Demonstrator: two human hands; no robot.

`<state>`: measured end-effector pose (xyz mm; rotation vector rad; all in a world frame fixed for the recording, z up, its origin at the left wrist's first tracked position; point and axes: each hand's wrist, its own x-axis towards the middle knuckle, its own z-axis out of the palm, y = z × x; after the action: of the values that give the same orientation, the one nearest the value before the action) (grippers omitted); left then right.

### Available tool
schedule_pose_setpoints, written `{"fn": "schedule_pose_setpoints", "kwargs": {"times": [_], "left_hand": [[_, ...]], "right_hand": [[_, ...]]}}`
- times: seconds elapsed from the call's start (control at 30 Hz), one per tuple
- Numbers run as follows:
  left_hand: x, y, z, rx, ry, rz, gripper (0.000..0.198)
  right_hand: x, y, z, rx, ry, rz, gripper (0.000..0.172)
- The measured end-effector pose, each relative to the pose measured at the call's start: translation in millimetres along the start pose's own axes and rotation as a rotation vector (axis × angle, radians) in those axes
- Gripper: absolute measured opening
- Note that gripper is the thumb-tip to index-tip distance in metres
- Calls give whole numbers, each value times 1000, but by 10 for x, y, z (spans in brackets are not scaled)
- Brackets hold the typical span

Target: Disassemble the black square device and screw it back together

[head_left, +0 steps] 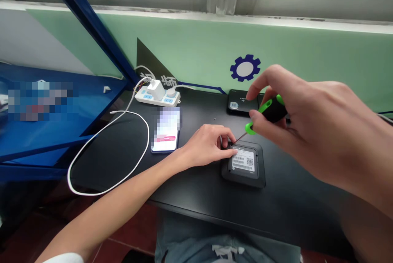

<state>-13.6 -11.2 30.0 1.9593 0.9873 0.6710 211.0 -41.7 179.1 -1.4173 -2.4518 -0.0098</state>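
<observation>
A square black electronic device (pixel 246 178) lies on the black table, its white printed label (pixel 245 160) with a QR code facing up. My left hand (pixel 209 144) steadies its upper left corner, thumb on top by the label and fingers curled at the far edge. In my right hand (pixel 313 128) is a screwdriver (pixel 272 109) with a black and green handle. Its thin shaft slants down and left, the tip at the device's upper left corner near my left fingertips. Whether the tip sits in a screw is too small to tell.
Left of my hands lies a lit smartphone (pixel 168 132). Behind it, a power strip (pixel 145 97) holds a white charger (pixel 156 89), whose white cable (pixel 70 169) loops leftward. Another black device (pixel 238 105) lies near the green partition (pixel 190 46). A blue frame (pixel 92 25) stands left.
</observation>
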Motion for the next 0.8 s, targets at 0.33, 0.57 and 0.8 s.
{"fn": "schedule_pose_setpoints", "kwargs": {"times": [0.33, 0.57, 0.8], "left_hand": [[-12, 34, -26, -9, -24, -4, 19], [-14, 7, -8, 4, -9, -5, 21], [-5, 31, -24, 2, -18, -5, 20]], "right_hand": [[4, -28, 39, 17, -98, -34, 19], [6, 36, 67, -24, -30, -25, 22], [17, -13, 41, -33, -109, -41, 25]]}}
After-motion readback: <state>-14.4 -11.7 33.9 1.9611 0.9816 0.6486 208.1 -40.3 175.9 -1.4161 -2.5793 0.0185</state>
